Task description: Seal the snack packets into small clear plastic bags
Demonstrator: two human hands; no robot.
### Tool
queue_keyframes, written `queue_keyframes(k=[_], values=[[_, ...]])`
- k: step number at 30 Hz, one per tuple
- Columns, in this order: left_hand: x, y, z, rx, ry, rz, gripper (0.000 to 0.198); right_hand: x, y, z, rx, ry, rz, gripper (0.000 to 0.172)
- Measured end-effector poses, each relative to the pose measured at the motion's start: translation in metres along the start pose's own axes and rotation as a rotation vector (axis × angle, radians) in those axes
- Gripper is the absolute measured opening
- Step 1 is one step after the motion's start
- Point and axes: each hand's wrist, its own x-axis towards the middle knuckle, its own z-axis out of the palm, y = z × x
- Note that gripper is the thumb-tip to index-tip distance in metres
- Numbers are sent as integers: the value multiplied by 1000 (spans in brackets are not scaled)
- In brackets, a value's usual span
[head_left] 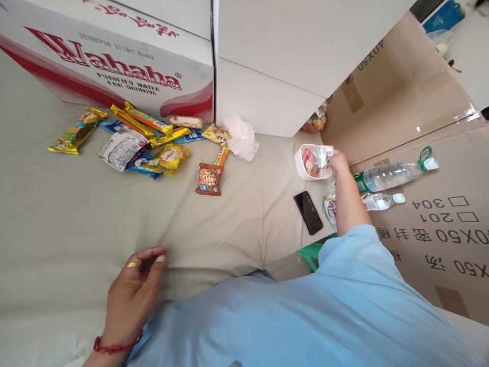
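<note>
My right hand (339,162) reaches out to the right and grips a small white-and-green snack packet (325,156) at the rim of a white plastic box (300,165). Red-and-clear wrapped snacks (311,163) lie inside that box. Low on the left, my left hand (133,288) hovers near the cloth, loosely curled and holding nothing. Beyond it are a brown cookie packet (210,179), a yellow round-labelled packet (170,157), a silver-white packet (123,148) and several yellow bar wrappers (79,131).
A black phone (308,212) lies below the box. Two water bottles (393,176) rest against brown cardboard (431,219) at the right. A crumpled white plastic bag (241,137) sits before white cabinets (260,92). A Wahaha carton (126,61) stands behind the snacks.
</note>
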Motion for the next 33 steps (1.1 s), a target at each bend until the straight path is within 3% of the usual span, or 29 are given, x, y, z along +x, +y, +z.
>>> queue_keyframes(k=[5,9,12,19,24,28,33], values=[[-7,4,2,40,34,-3,35,-1,1,32,-170,-86,77,35],[-6,-4,3,71,5,145,31,5,8,32,-260,-60,84,41],[-5,-15,6,112,52,291,28,4,11,34,-318,-47,54,39],[-2,-31,15,180,106,509,26,-14,4,40,-370,141,-31,45],[-8,-39,4,182,129,513,25,-39,9,39,-252,263,-14,48],[-12,-48,-4,216,203,478,23,-70,8,57,-233,184,-48,52],[-13,-50,-10,226,294,600,17,-93,-11,81,-198,125,-125,51]])
